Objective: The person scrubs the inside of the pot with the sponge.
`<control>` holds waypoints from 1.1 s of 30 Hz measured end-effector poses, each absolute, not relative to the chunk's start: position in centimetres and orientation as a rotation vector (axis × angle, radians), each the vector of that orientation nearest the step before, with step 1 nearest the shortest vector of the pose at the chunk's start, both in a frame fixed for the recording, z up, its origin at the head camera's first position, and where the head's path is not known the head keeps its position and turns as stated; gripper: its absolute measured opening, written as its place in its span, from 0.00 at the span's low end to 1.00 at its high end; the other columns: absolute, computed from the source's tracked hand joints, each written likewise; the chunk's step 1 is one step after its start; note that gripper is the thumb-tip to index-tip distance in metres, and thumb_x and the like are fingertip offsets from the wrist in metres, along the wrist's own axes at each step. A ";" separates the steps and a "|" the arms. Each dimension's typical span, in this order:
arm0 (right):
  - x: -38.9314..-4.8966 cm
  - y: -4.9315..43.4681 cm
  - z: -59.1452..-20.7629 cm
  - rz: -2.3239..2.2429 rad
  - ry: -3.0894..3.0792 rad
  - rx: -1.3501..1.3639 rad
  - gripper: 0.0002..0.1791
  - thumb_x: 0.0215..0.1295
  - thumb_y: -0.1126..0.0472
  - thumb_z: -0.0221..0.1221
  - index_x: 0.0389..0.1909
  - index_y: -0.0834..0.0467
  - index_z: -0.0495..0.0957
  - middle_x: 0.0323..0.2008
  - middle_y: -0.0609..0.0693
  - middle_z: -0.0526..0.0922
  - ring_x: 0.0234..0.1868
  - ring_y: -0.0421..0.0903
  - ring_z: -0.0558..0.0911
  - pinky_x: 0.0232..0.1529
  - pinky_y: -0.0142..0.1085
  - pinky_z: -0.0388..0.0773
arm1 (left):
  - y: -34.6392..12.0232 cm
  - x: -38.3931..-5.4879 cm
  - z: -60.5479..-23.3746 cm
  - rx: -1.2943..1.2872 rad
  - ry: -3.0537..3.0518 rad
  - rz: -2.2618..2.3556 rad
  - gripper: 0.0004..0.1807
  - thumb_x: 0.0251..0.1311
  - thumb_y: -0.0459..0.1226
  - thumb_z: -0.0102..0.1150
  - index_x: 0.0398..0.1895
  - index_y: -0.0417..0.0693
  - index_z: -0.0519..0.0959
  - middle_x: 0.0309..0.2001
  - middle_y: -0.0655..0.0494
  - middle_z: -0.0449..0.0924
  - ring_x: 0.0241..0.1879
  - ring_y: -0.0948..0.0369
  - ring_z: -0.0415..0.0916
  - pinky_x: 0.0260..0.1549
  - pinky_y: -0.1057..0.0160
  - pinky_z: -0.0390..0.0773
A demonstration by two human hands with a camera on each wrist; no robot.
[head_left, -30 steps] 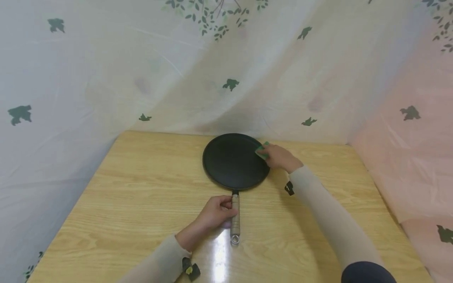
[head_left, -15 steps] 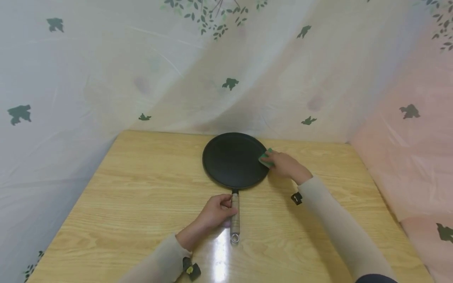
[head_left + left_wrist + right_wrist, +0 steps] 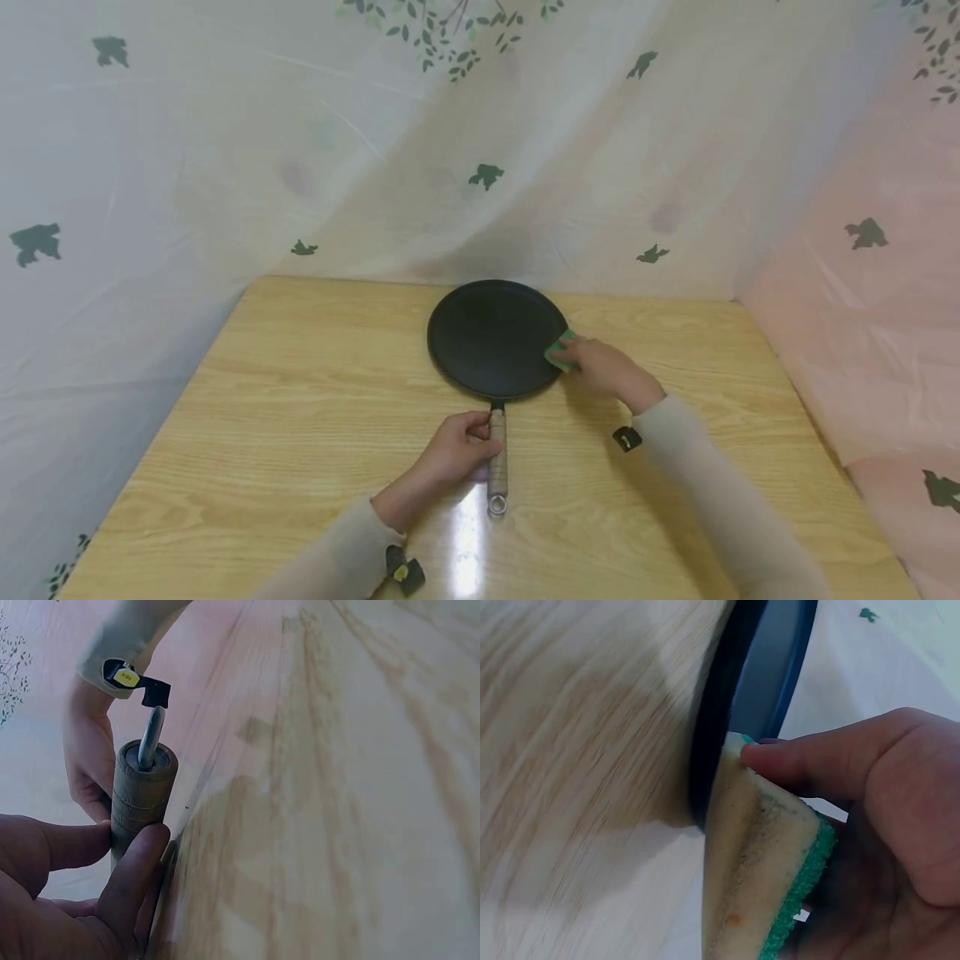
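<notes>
A round, flat black pan (image 3: 495,337) lies on the wooden table, its handle (image 3: 498,467) pointing toward the person. My left hand (image 3: 453,450) grips that handle from the left side; the left wrist view shows thumb and fingers around the wooden grip (image 3: 142,787) with its metal hanging ring (image 3: 152,739). At the pan's right rim, my right hand (image 3: 600,365) pinches a sponge (image 3: 558,353). Seen from the right wrist, the sponge (image 3: 761,847) is yellowish with a green scouring layer, and its corner meets the pan's edge (image 3: 757,682).
The light wooden table (image 3: 300,400) extends on both sides of the pan. Behind it hangs a pale curtain (image 3: 360,167) printed with birds and leaves, and a pinkish one (image 3: 862,317) borders the right side.
My right hand has moved the sponge down along the pan's right rim, toward the person. The left hand keeps its hold on the handle, and the pan stays in place.
</notes>
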State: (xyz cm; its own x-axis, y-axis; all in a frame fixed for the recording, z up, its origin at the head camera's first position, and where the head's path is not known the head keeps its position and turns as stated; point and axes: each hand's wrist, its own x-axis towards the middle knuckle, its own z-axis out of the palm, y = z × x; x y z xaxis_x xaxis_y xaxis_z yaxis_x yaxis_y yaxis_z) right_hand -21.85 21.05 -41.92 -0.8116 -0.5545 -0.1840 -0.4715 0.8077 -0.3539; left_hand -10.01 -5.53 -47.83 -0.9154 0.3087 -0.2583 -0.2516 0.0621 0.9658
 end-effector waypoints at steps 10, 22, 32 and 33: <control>-20.3 20.3 -41.6 -0.484 2.638 -0.888 0.22 0.73 0.75 0.55 0.66 0.66 0.79 0.71 0.70 0.71 0.75 0.69 0.65 0.76 0.63 0.64 | -5.5 -9.9 -47.6 0.066 1.944 1.912 0.31 0.68 0.25 0.63 0.72 0.21 0.66 0.47 0.41 0.79 0.38 0.59 0.83 0.34 0.55 0.93; -18.7 18.8 -41.3 -0.550 2.552 -1.036 0.23 0.70 0.76 0.54 0.64 0.67 0.80 0.68 0.71 0.74 0.73 0.70 0.68 0.75 0.64 0.65 | -5.8 -9.8 -47.3 0.131 1.971 1.890 0.30 0.68 0.25 0.62 0.69 0.19 0.67 0.46 0.39 0.81 0.38 0.58 0.83 0.38 0.56 0.92; -18.8 18.2 -42.2 -0.609 2.479 -1.136 0.25 0.70 0.75 0.54 0.67 0.66 0.79 0.70 0.70 0.72 0.74 0.69 0.67 0.75 0.64 0.66 | -5.8 -9.9 -47.4 0.126 1.971 1.880 0.30 0.69 0.26 0.62 0.70 0.20 0.67 0.47 0.39 0.80 0.39 0.58 0.84 0.37 0.55 0.92; -18.9 18.2 -42.3 -0.622 2.469 -1.147 0.25 0.70 0.75 0.54 0.67 0.66 0.78 0.70 0.70 0.72 0.74 0.69 0.67 0.75 0.64 0.66 | -5.8 -9.9 -47.4 0.124 1.969 1.882 0.30 0.68 0.26 0.62 0.70 0.20 0.67 0.47 0.39 0.81 0.38 0.58 0.84 0.37 0.55 0.92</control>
State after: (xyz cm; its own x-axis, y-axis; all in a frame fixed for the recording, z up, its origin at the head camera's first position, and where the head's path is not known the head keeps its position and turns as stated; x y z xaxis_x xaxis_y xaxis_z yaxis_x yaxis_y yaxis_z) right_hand -18.88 18.18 -42.27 -0.6125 -0.7806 -0.1245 -0.6284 0.5764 -0.5224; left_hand -9.92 -5.81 -47.43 -0.9113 0.3410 -0.2308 -0.2151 0.0835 0.9730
